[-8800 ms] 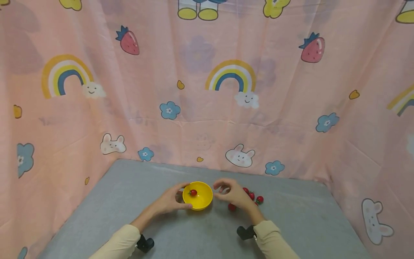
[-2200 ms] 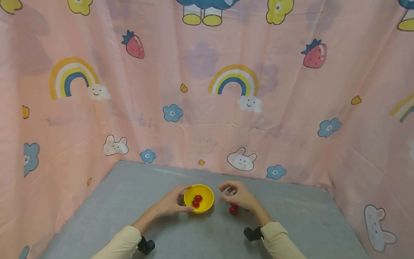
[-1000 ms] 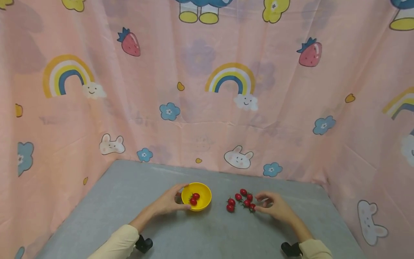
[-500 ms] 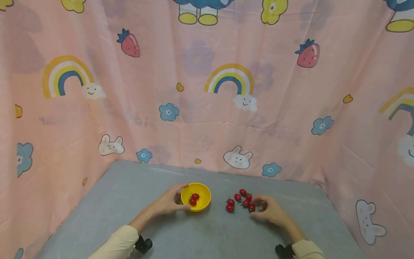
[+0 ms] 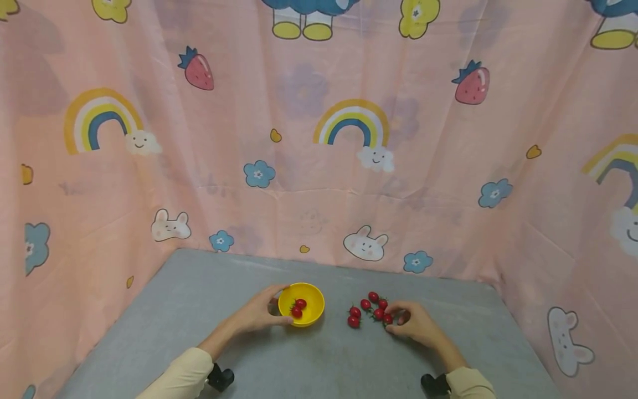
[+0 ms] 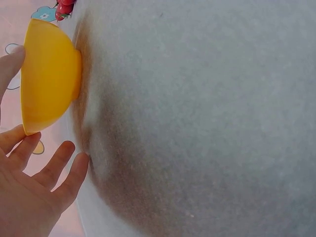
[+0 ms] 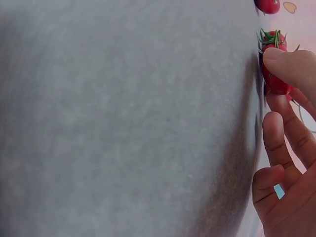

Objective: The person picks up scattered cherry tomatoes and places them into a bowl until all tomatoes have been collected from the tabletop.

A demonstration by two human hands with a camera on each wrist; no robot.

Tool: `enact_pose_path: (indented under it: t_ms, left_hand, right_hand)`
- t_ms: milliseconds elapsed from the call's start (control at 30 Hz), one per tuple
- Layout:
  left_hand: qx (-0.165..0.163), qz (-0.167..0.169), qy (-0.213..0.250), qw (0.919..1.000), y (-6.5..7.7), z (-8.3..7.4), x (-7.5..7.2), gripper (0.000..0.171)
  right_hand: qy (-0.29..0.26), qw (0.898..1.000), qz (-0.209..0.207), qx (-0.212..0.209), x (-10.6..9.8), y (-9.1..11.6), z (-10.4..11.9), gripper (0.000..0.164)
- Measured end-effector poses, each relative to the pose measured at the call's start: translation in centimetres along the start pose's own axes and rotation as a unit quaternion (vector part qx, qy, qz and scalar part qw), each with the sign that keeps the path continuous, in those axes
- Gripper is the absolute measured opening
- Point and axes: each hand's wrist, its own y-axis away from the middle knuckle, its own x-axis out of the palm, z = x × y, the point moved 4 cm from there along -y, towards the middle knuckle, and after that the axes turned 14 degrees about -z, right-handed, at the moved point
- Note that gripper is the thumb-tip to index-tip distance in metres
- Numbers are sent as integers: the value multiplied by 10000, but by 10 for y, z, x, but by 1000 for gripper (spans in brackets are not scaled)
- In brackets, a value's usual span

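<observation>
Right hand [image 5: 416,325] leftward, grip on red, green-topped tomato [image 7: 277,85]; left grip [image 5: 259,311] on bowl [image 6: 49,81].

A bare left hand [image 6: 29,192] holds a smooth, round yellow bowl [image 6: 49,79] (gripped at the rim) on a flat grey tabletop [image 6: 207,98], glossy red tomatoes [image 6: 64,8] beyond.

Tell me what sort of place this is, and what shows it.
Probably a staged recording booth: a cartoon-print pink curtain hangs around a plain grey table, and black devices sit at both of the person's wrists.
</observation>
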Motion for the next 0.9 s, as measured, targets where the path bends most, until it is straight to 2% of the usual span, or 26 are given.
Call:
enact_pose_path:
  t_ms: [233, 567, 800, 900]
  left_hand:
    - [-3, -3, 1, 10000, 0, -1, 0, 82]
    - [9, 3, -15, 10000, -1, 0, 1, 81]
    - [-8, 13, -43, 10000, -1, 2, 1, 81]
    - [-33, 16, -20, 10000, -1, 1, 1, 82]
  right_hand:
    - [-89, 9999, -45, -115, -3, 1, 0, 31]
    - [61, 10000, -27, 50, -10, -5, 1, 30]
    - [20, 9993, -47, -360, -12, -14, 12, 30]
    - [128, 9991, -138, -376, -10, -20, 22, 32]
